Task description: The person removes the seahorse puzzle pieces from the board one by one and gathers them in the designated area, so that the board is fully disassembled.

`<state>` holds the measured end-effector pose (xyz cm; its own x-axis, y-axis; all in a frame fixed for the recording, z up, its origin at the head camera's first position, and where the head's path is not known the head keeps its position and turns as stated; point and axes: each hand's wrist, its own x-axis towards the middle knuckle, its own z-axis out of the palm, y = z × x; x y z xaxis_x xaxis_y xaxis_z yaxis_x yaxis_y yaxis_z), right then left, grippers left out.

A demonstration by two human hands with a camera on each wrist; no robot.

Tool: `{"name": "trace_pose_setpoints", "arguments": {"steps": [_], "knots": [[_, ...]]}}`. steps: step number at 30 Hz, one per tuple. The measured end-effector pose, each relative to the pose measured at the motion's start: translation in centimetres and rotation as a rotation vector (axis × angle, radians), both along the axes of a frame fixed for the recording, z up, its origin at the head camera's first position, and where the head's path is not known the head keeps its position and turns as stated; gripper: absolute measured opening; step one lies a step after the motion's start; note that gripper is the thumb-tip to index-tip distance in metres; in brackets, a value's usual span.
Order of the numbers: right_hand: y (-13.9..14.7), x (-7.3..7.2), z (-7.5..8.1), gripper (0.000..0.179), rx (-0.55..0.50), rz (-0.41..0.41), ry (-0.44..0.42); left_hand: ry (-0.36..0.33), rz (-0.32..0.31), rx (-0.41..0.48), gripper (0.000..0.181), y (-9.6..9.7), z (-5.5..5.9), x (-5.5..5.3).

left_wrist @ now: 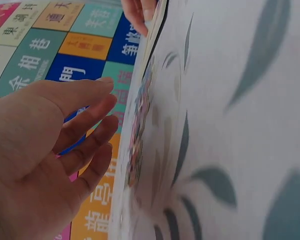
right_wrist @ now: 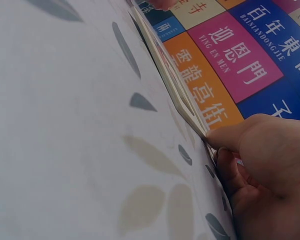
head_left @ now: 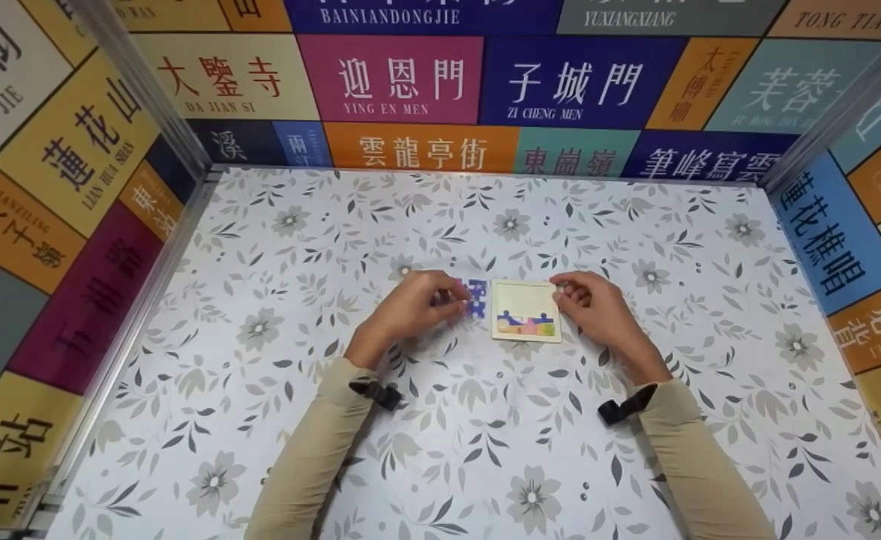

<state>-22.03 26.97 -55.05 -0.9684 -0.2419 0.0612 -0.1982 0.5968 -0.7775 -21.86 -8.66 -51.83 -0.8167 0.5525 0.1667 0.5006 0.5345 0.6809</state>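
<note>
We're seeing the right hand [head_left: 588, 300] gripping a puzzle tray [head_left: 522, 298]. The left hand [head_left: 419, 301], loosely spread, is seemingly hovering beside pieces [head_left: 477, 301].

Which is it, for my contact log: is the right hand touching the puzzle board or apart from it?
Touching. The right wrist view shows the right hand with its thumb tip against the puzzle board.

Head view bright, fairly even, washed-out glare on upper-right wall panels [head_left: 792, 82]; wrist views dimmer, greyer, near leaf prints [left_wrist: 260, 55] blurred, puzzle pieces [left_wrist: 138, 125] soft.
</note>
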Motion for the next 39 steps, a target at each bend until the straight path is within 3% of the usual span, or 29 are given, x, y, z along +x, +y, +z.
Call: {"name": "trace_pose_setpoints", "arguments": {"steps": [11, 19, 28, 31, 39], "knots": [[0.1, 0.0, 0.1, 0.030, 0.001, -0.008, -0.008, -0.002, -0.074, 0.015, 0.017, 3.8, 0.0, 0.2], [-0.1, -0.2, 0.1, 0.029, -0.003, -0.014, -0.007, 0.026, -0.187, 0.006, 0.018, 7.2, -0.3, 0.3], [-0.2, -0.2, -0.1, 0.027, -0.030, -0.004, 0.055, 0.033, -0.253, -0.044, 0.018, 10.5, -0.2, 0.9], [-0.2, -0.2, -0.2, 0.027, -0.032, -0.005, 0.058, 0.051, -0.243, -0.070, 0.018, 11.3, -0.3, 1.0], [0.0, -0.3, -0.3, 0.029, -0.038, -0.006, 0.033, 0.023, -0.096, -0.162, 0.028, 12.2, -0.6, 1.8]]}}
